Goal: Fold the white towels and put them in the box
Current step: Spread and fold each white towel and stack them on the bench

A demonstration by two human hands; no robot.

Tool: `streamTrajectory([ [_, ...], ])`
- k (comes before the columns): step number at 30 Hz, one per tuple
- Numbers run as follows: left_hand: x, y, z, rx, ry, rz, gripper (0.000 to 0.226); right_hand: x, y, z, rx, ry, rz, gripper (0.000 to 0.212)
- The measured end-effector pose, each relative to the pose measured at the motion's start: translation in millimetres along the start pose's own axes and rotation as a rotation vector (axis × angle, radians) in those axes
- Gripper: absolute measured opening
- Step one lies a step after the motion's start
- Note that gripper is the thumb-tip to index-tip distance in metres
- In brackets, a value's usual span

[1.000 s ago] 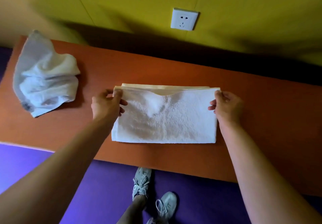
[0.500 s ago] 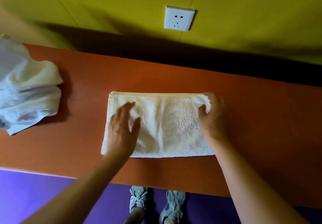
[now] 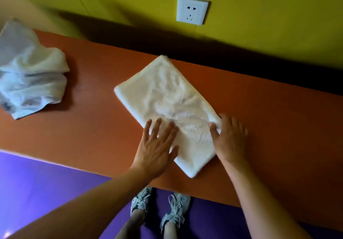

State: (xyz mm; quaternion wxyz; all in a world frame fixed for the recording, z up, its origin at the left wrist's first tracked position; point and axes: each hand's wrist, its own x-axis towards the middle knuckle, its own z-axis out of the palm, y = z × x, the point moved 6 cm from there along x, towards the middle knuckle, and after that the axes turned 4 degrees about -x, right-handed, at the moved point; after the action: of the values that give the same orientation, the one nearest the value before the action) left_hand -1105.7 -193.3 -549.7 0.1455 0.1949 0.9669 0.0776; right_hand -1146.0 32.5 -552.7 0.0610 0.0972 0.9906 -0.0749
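White folded towel (image 3: 167, 107) lay diagonally on the orange table (image 3: 278, 127), its long axis running away leftward from both flat, open hands, left hand (image 3: 156, 150) and right hand (image 3: 230, 140), pressing its near end.

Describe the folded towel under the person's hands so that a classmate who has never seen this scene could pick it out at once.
Find the long orange table against the yellow wall, below the white wall socket. Near its middle lies the folded white towel, a flat rectangle turned at a slant, with the left hand and right hand on its near end. Unlike the crumpled towel at the table's left end, it is smooth and neatly folded.
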Motion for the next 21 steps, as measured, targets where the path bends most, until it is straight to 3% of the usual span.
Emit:
streamTrajectory([
  [6,20.1,-7.7,0.4,0.061,-0.012,-0.026,0.071,-83.5,1.1,12.5,0.187,-0.064,0.236,0.056],
  [11,-7.9,3.8,4.6,0.02,0.021,0.007,0.06,-85.4,1.4,10.6,0.26,-0.083,0.327,0.057],
  [14,-41.9,4.1,26.2,-0.007,-0.072,0.011,0.079,-88.0,3.5,16.3,0.302,-0.132,0.317,0.048],
  [18,-59.6,4.1,34.7,-0.075,-0.101,0.035,0.086,-96.3,10.9,19.4,0.67,-0.193,0.385,0.054],
  [21,-57.9,2.4,32.3,-0.15,-0.095,-0.01,0.095,-101.2,11.2,10.3,0.795,-0.176,0.226,0.059],
])
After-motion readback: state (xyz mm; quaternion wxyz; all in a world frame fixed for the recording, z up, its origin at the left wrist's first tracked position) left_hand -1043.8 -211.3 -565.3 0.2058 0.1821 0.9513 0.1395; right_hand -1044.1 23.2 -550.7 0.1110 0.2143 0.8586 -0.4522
